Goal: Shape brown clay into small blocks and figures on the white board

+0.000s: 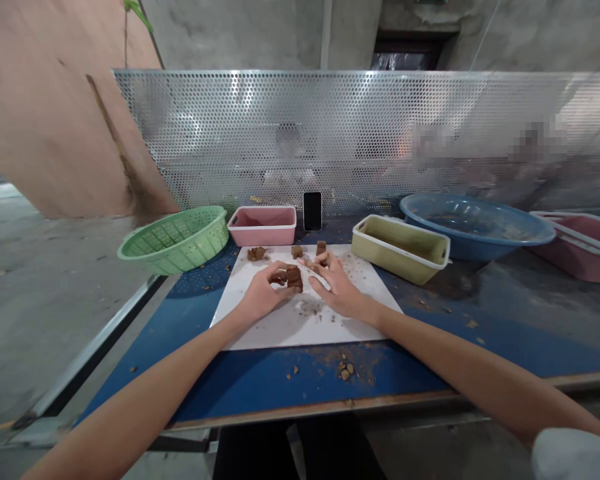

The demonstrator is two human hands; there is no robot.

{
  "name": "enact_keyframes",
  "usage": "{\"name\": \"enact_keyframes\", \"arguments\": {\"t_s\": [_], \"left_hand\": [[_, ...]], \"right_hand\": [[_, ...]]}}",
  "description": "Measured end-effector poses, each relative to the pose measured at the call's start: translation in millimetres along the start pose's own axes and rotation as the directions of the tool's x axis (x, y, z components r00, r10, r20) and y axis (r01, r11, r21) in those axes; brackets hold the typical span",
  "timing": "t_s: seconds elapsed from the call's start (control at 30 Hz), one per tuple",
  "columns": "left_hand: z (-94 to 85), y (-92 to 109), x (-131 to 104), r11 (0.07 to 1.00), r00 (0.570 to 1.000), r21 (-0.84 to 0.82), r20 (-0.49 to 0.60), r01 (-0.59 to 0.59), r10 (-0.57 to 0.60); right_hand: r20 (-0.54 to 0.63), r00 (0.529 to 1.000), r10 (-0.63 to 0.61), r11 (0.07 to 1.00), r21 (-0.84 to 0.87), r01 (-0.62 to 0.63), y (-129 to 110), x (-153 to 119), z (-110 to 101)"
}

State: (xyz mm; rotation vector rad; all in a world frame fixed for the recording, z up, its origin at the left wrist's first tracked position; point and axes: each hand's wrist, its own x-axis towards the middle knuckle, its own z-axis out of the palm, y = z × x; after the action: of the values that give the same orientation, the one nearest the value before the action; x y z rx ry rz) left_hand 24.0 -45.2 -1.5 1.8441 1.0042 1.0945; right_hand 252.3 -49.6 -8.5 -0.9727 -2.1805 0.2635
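My left hand (265, 291) has its thumb and fingers closed against the side of a brown clay block (295, 279), which stands upright on a white board (265, 331). Just to the right, my right hand (341, 291) has its thumb and fingers apart, the fingertips close to the block's top. Nothing shows between them. Behind the hands, smaller clay pieces sit on the board: a rough lump (256, 254) at the left, a small chunk (297, 251) in the middle and an upright piece (321, 247) by my right fingers. Clay crumbs (311, 308) lie in front of the block.
A green basket (175, 243), a pink bin (263, 235) and a propped phone (313, 211) stand behind the board. To the right are a yellow-green bin (397, 257), a blue basin (473, 243) and pink bins (575, 257). Clay bits (347, 370) dot the blue tabletop (240, 380).
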Motion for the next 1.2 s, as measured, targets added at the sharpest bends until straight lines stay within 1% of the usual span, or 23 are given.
{"name": "enact_keyframes", "arguments": {"t_s": [0.07,0.13,0.23,0.33,0.5,0.63,0.67,0.73,0.8,0.83,0.97,1.03,1.13,1.2], "left_hand": [[-0.4,1,0,0.996,0.999,-0.084,0.000,0.037,-0.037],[-1.3,2,0,0.989,0.998,-0.135,0.002,0.064,-0.064],[-2.0,5,0,0.977,0.994,-0.186,-0.005,0.104,-0.107],[-1.3,9,-1,0.965,0.989,-0.222,-0.011,0.139,-0.146],[-0.2,9,-1,0.954,0.990,-0.266,-0.004,0.135,-0.142],[-1.1,7,0,0.931,0.985,-0.325,0.011,0.168,-0.174],[-1.3,6,0,0.927,0.984,-0.334,0.014,0.170,-0.176],[-1.6,7,0,0.924,0.985,-0.344,0.020,0.165,-0.169],[-1.7,7,0,0.922,0.986,-0.352,0.022,0.162,-0.165],[-1.7,7,0,0.920,0.985,-0.354,0.024,0.168,-0.170],[-1.6,8,0,0.911,0.979,-0.363,0.027,0.196,-0.200],[-1.5,9,0,0.904,0.980,-0.380,0.032,0.195,-0.198],[-1.4,9,-1,0.891,0.983,-0.415,0.040,0.181,-0.181],[-1.6,7,-1,0.881,0.982,-0.435,0.045,0.187,-0.186]], "right_hand": [[0.031,0.999,-0.025,0.999,-0.024,0.026,0,-1,0],[0.036,0.998,-0.055,0.998,-0.028,0.056,0,-1,-1],[-0.019,0.996,-0.082,0.997,-0.014,0.082,0,-2,-1],[-0.071,0.995,-0.077,0.997,-0.023,0.075,-1,-2,-2],[-0.046,0.993,-0.105,0.993,-0.059,0.102,-3,-3,-3],[-0.128,0.985,-0.114,0.992,-0.069,0.105,-4,-4,-4],[-0.130,0.986,-0.108,0.992,-0.071,0.100,-4,-3,-5],[-0.097,0.990,-0.101,0.993,-0.068,0.095,-5,-3,-5],[-0.066,0.993,-0.103,0.993,-0.056,0.099,-5,-3,-5],[-0.070,0.992,-0.105,0.994,-0.046,0.102,-6,-3,-5],[-0.160,0.984,-0.085,0.996,-0.008,0.085,-5,-3,-5],[-0.151,0.985,-0.084,0.996,0.000,0.085,-4,-3,-5],[-0.110,0.986,-0.124,0.992,0.018,0.127,-3,-3,-5],[-0.146,0.979,-0.145,0.988,0.037,0.152,-2,-4,-5]]}}
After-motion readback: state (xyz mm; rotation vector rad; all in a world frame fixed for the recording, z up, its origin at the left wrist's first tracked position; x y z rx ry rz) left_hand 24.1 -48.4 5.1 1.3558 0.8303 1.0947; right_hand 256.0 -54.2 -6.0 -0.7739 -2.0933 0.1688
